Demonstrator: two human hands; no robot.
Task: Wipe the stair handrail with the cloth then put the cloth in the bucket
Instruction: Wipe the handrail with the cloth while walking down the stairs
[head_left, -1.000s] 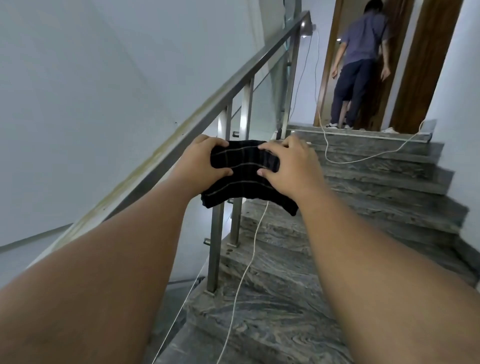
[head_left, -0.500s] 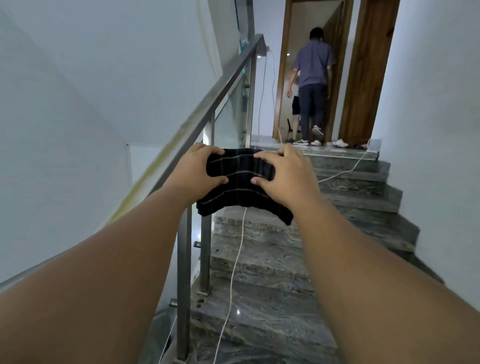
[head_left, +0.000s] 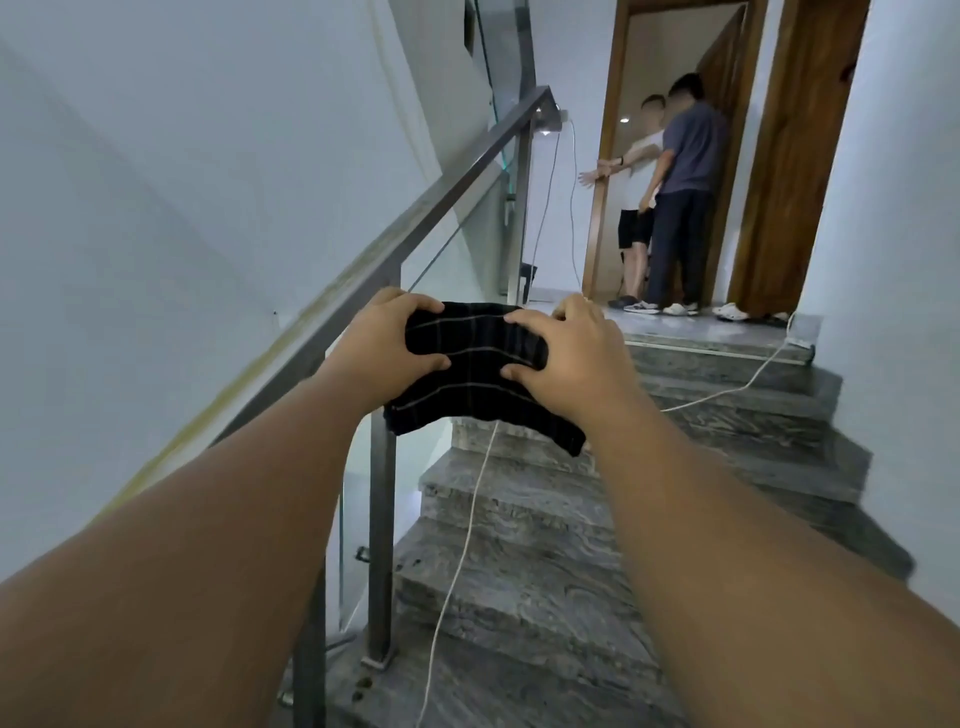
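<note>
Two hands grip a dark cloth beside the stair handrail.

Left hand (head_left: 384, 343) and right hand (head_left: 576, 358) each clamp one end of the dark striped cloth (head_left: 467, 374), fingers curled over its far edge and thumbs pinching from the near side, so its lower edge sags between them. The cloth hangs at rail height, its left end over the steel handrail (head_left: 441, 208); whether it touches the metal cannot be told. A steel post (head_left: 383, 545) and glass panel (head_left: 358, 519) stand under the rail. Grey marble stairs (head_left: 519, 545) climb ahead, a white cable (head_left: 457, 561) trailing down them. White walls (head_left: 156, 182) close in on both sides. On the top landing two people (head_left: 680, 197) stand in a wooden doorway (head_left: 602, 208), shoes (head_left: 680, 309) beside them.
</note>
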